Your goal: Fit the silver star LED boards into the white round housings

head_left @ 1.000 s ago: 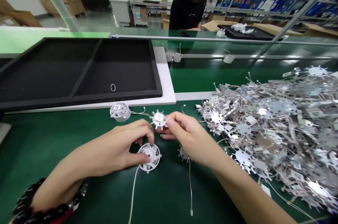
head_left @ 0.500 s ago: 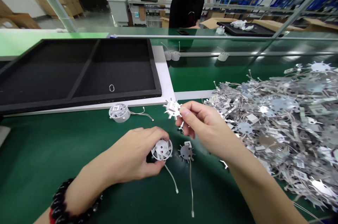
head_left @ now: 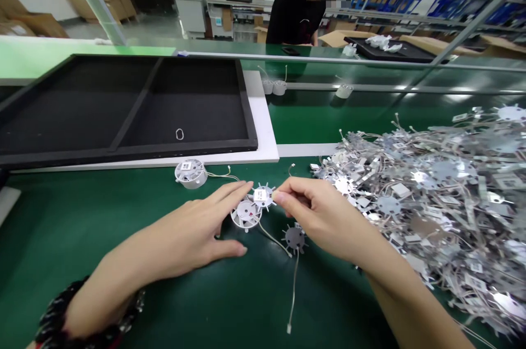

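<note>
Round white housing (head_left: 245, 212): at the middle of the green table (head_left: 102, 195), between both hands, spoked face up, probably for access from either side; with thin cable (head_left: 274, 239) trailing right and near.
Spiked disc (head_left: 267, 199): above the housing's far right edge in view, white label up; impossible to tell whether touching.
Right hand (head_left: 324, 217): grip clamped on the spiked disc's right edge, probably to leave face and spikes uncovered.
Left hand (head_left: 201, 228): grip apart, thumb well clear of fingers; fingertips at the housing's far left side, seemingly to steady without covering.
Second spiked disc (head_left: 295, 238): lying just right and near, apparently within easy reach.
Labelled housing (head_left: 191, 175): farther left, near the white board (head_left: 263, 119), out of the hands' way.
Heap of discs (head_left: 431, 201): at right, probably for a short right-hand reach.
Black panel (head_left: 205, 148): far left, on the white board.
</note>
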Available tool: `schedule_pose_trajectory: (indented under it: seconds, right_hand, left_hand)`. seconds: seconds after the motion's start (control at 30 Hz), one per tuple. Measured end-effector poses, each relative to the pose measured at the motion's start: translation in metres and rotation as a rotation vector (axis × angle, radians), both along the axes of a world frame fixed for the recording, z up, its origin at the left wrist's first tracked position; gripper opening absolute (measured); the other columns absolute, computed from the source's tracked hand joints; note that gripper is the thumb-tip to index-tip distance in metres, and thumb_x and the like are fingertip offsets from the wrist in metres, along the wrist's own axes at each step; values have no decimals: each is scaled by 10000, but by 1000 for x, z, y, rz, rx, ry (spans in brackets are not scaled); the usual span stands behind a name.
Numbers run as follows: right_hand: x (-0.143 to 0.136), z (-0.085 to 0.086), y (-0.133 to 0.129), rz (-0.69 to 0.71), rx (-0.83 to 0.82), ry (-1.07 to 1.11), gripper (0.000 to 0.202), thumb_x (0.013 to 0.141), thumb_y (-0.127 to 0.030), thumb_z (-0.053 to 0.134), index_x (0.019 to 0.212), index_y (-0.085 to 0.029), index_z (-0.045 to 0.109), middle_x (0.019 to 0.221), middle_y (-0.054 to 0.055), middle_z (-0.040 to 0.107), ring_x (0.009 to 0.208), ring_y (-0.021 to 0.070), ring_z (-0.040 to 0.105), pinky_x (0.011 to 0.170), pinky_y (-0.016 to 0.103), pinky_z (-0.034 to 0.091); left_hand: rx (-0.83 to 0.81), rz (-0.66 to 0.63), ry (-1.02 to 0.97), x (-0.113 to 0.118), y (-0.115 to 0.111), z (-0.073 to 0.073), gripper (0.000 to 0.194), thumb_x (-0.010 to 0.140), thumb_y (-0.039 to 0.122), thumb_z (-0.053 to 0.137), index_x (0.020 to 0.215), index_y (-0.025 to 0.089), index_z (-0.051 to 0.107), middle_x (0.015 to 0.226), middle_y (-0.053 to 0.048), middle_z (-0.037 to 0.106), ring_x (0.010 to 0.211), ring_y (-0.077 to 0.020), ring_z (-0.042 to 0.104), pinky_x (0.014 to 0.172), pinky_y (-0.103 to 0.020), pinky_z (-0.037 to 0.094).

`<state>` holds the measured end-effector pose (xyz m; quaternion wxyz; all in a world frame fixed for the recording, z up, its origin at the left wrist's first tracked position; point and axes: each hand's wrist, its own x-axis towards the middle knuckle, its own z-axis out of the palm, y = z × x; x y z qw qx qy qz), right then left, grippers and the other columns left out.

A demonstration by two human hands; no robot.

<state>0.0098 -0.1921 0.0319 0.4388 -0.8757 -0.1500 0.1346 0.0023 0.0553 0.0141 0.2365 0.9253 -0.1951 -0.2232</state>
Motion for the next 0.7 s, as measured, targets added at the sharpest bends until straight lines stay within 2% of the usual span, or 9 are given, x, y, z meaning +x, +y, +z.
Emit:
schedule_pose_trajectory:
  seconds: [0.1, 0.2, 0.27, 0.33, 0.4, 0.47, 0.57, 0.7]
  right_hand:
    - [-2, -4, 4, 48, 1, -30, 294, 1045, -296, 542, 804, -207, 685, 680, -21, 621, 601, 132, 490, 572, 279, 336]
    - [-4, -11, 10, 90, -23, -87, 276, 1035, -226, 568, 818, -199, 736, 734, -3, 670, 662, 141, 546, 624, 289, 346]
    - [-6, -15, 14, 105, -53, -114, 285, 1031, -202, 581, 803, -189, 750, 732, 5, 659, 663, 142, 549, 637, 296, 344]
    - [-8, -18, 16, 111, -67, -125, 280, 1032, -200, 589, 816, -190, 767, 730, 8, 650, 670, 146, 555, 649, 299, 350]
    - [-9, -18, 17, 110, -70, -115, 276, 1034, -207, 593, 825, -195, 773, 748, 12, 662, 694, 153, 572, 665, 300, 365]
    - [-10, -15, 17, 107, -82, -78, 267, 1034, -215, 594, 837, -201, 773, 777, 16, 684, 711, 160, 581, 672, 302, 376]
    - [-10, -9, 18, 86, -102, -3, 215, 1024, -223, 599, 892, -211, 768, 817, 14, 718, 688, 163, 570, 655, 303, 378]
    - [-11, -4, 19, 52, -110, 58, 195, 1027, -241, 597, 893, -219, 736, 746, -3, 700, 622, 159, 535, 614, 300, 361]
  left_hand:
    - [-20, -45, 20, 6, 4, 5, 644, 966, 444, 680, 1573, 394, 470, 1403, 5, 686, 834, -195, 723, 735, -303, 535]
    - [87, 24, -87, 9, -2, 7, 550, 854, 563, 820, 1311, 295, 673, 1211, -7, 767, 968, -285, 744, 760, -344, 518]
    - [158, 55, -118, 8, -4, 9, 579, 776, 645, 866, 1172, 254, 708, 1088, -15, 784, 922, -312, 747, 725, -361, 503]
    - [168, 34, -141, 8, -2, 10, 644, 751, 671, 880, 1189, 234, 701, 1091, -21, 782, 867, -294, 741, 711, -363, 506]
    - [84, -40, -190, 9, 3, 10, 678, 780, 627, 887, 1295, 245, 665, 1252, -31, 754, 920, -268, 741, 765, -357, 531]
    - [-34, -116, -235, 11, 7, 7, 590, 852, 544, 864, 1327, 271, 645, 1384, -24, 704, 965, -231, 740, 828, -340, 542]
    - [-113, -156, -225, 14, 9, 1, 408, 935, 451, 805, 1281, 285, 667, 1320, 8, 739, 929, -196, 742, 837, -320, 535]
    - [-149, -124, -143, 15, 8, -3, 418, 985, 468, 740, 1370, 334, 644, 1202, 40, 776, 902, -185, 753, 805, -306, 534]
